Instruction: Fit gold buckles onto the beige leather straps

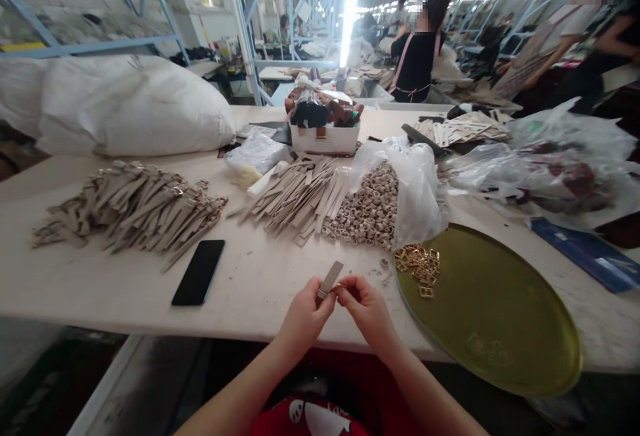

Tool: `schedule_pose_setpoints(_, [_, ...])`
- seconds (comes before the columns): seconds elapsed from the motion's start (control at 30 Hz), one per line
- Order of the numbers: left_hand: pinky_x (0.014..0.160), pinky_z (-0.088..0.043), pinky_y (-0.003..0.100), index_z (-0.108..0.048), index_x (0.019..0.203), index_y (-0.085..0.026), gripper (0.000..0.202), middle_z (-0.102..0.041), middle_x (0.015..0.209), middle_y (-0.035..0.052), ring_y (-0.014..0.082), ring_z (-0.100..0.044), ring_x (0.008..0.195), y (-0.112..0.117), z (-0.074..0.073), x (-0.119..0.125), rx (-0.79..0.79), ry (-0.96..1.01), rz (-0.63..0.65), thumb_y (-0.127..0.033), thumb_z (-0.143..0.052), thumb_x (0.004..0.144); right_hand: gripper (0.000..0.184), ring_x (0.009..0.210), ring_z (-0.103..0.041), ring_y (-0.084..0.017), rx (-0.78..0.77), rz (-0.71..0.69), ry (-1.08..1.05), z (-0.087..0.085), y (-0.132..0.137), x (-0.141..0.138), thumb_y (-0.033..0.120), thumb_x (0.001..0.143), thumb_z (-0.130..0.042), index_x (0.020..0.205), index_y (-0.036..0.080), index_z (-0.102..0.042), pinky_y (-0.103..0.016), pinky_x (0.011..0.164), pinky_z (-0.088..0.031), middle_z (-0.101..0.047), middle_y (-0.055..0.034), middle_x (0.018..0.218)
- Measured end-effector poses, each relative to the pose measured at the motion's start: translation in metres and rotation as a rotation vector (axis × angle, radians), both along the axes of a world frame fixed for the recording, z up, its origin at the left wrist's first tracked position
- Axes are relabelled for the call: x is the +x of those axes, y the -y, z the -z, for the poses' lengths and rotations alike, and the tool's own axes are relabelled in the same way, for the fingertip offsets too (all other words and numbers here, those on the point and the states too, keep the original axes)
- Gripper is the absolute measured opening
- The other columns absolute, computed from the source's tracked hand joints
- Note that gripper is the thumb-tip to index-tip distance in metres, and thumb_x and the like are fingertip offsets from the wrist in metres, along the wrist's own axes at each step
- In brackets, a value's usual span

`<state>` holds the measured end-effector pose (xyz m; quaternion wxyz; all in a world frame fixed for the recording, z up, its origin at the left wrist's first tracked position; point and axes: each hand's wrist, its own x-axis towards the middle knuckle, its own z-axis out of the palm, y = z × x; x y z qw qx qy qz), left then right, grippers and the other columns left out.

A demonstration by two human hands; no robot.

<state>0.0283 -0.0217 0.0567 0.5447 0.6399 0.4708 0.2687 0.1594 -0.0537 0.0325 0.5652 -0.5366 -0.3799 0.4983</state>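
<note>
A short taupe strap [332,277] is held up over the near edge of the tabletop [260,276], between the two hands and in front of the red clothing: flat, narrow, matt, its far end cut off square. Pale bands can be made out across its lower part, just where it is gripped. The free end is pointed away from the body and tipped to the right, so the long axis is set on a slant, with the lower end tucked down among the fingers and partly hidden. By the left hand [306,308] the strap is pinched firmly, thumb and fingers closed around its lower part. The right hand [369,308] is brought right up against it, thumb and forefinger drawn together, and a small gold-coloured piece [339,287] seems to be nipped at the tips; its exact shape cannot be told. Beyond, loose strips [295,196] are fanned out beside a heap of small ring-shaped loops [373,209], partly covered by a plastic bag [419,199]. To the right, gold-coloured buckles [423,266] are gathered at the edge of an olive round tray [500,303]; to the left, buckled straps [140,209] are piled behind a black smartphone [199,273].
</note>
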Motion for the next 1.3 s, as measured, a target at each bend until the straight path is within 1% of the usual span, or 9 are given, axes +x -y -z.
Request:
schedule_pose_setpoints(0.17, [0.041,-0.02,0.017,-0.048,0.084,-0.016,0.028,-0.037,0.054,-0.0076,0.0039,-0.028,0.042,0.002,-0.005,-0.009,-0.328,0.222,0.041,-0.043,-0.051,0.076,0.033,0.065,-0.052,-0.012,-0.057,-0.148,-0.275,-0.008,0.008,-0.001,0.042,0.071,-0.063,0.096,0.021,-0.061,-0.029,0.066,-0.043,-0.061,-0.0018,0.082])
schedule_pose_setpoints(0.3, [0.039,-0.015,0.016,-0.046,0.088,-0.015,0.031,-0.036,0.055,-0.0076,0.0022,-0.023,0.041,0.009,-0.009,-0.011,-0.512,0.416,0.096,-0.042,-0.054,0.074,0.03,0.065,-0.052,-0.01,-0.093,-0.212,-0.369,-0.006,0.014,-0.003,0.038,0.071,-0.065,0.095,0.021,-0.063,-0.027,0.066,-0.042,-0.062,-0.0023,0.087])
schedule_pose_setpoints(0.53, [0.042,-0.028,0.017,-0.045,0.074,-0.016,0.028,-0.043,0.054,-0.0053,0.0056,-0.036,0.045,0.026,0.002,-0.012,-0.166,0.092,-0.065,-0.043,-0.048,0.077,0.025,0.061,-0.053,-0.013,0.044,-0.053,-0.188,0.001,0.024,-0.026,0.034,0.066,-0.069,0.084,0.02,-0.058,-0.027,0.059,-0.044,-0.059,0.0007,0.067])
schedule_pose_setpoints(0.7, [0.045,-0.027,0.017,-0.047,0.075,-0.016,0.033,-0.042,0.05,-0.006,0.0058,-0.035,0.043,0.033,0.006,-0.022,-0.143,0.081,0.078,-0.046,-0.036,0.082,0.032,0.055,-0.05,-0.009,0.053,0.088,-0.211,-0.001,0.026,-0.022,0.034,0.068,-0.068,0.094,0.019,-0.057,-0.023,0.056,-0.043,-0.056,0.0026,0.064])
schedule_pose_setpoints(0.83, [0.039,-0.02,0.018,-0.045,0.079,-0.017,0.034,-0.036,0.043,-0.0086,0.0058,-0.026,0.035,0.032,0.008,-0.031,-0.284,0.084,0.184,-0.049,-0.033,0.081,0.034,0.057,-0.049,-0.006,-0.074,0.022,-0.443,-0.002,0.028,-0.012,0.031,0.064,-0.072,0.095,0.019,-0.061,-0.019,0.056,-0.043,-0.058,0.0012,0.073])
schedule_pose_setpoints(0.97, [0.044,-0.024,0.018,-0.051,0.08,-0.016,0.034,-0.037,0.047,-0.0073,0.0065,-0.032,0.042,0.026,0.0,-0.044,-0.211,-0.018,0.316,-0.047,-0.035,0.082,0.037,0.053,-0.045,-0.004,-0.253,-0.119,-0.62,-0.002,0.031,-0.01,0.032,0.062,-0.074,0.095,0.018,-0.064,-0.016,0.052,-0.041,-0.052,0.0029,0.064])
schedule_pose_setpoints(1.07, [0.052,-0.03,0.019,-0.055,0.079,-0.016,0.033,-0.046,0.058,-0.0042,0.0082,-0.04,0.054,0.022,-0.009,-0.049,-0.095,-0.111,0.384,-0.044,-0.038,0.083,0.037,0.051,-0.041,-0.005,-0.246,-0.171,-0.445,-0.002,0.034,-0.017,0.04,0.066,-0.069,0.095,0.017,-0.064,-0.018,0.05,-0.039,-0.047,0.0039,0.058])
schedule_pose_setpoints(1.2, [0.069,-0.037,0.02,-0.053,0.084,-0.016,0.017,-0.056,0.079,-0.0007,0.0112,-0.049,0.074,0.023,-0.007,-0.043,-0.049,0.001,0.291,-0.025,-0.04,0.079,0.035,0.052,-0.04,-0.007,-0.109,-0.158,-0.097,-0.003,0.036,-0.034,0.045,0.07,-0.063,0.088,0.015,-0.064,-0.022,0.051,-0.036,-0.054,0.0008,0.067])
schedule_pose_setpoints(1.3, [0.056,-0.037,0.018,-0.048,0.086,-0.016,0.015,-0.052,0.068,-0.0037,0.0077,-0.046,0.058,0.026,0.0,-0.036,-0.193,0.087,0.193,-0.017,-0.04,0.073,0.031,0.055,-0.041,-0.009,-0.054,-0.125,-0.077,0.0,0.036,-0.043,0.043,0.073,-0.059,0.087,0.015,-0.06,-0.022,0.051,-0.035,-0.055,0.0001,0.071])
